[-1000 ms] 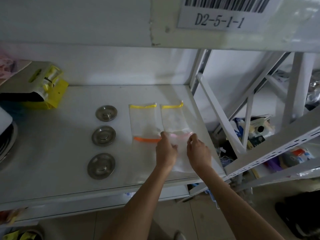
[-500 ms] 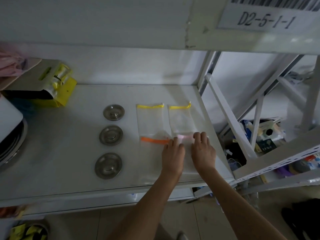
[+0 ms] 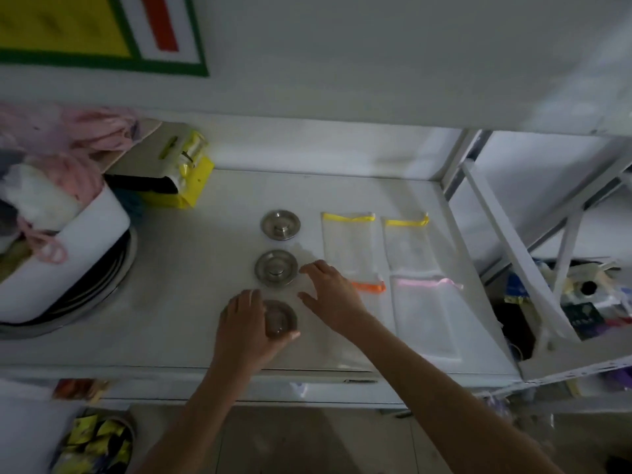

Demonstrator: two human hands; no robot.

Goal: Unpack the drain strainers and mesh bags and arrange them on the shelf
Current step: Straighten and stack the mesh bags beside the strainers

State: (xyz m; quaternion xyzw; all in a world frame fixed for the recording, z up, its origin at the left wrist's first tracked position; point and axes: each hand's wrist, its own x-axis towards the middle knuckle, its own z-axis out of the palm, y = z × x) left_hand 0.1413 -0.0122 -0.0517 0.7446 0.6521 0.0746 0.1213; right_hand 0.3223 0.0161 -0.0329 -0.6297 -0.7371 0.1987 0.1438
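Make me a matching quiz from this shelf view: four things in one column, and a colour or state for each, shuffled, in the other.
Things:
1. near strainer
2. far strainer
3. bag right of the right hand
4. box at back left

Matches:
A. pink top band
B. yellow
C. under the left hand
D. untouched, farthest back in the row

Pairs: 1-C, 2-D, 3-A, 4-B. The right hand hovers open beside the middle strainer.
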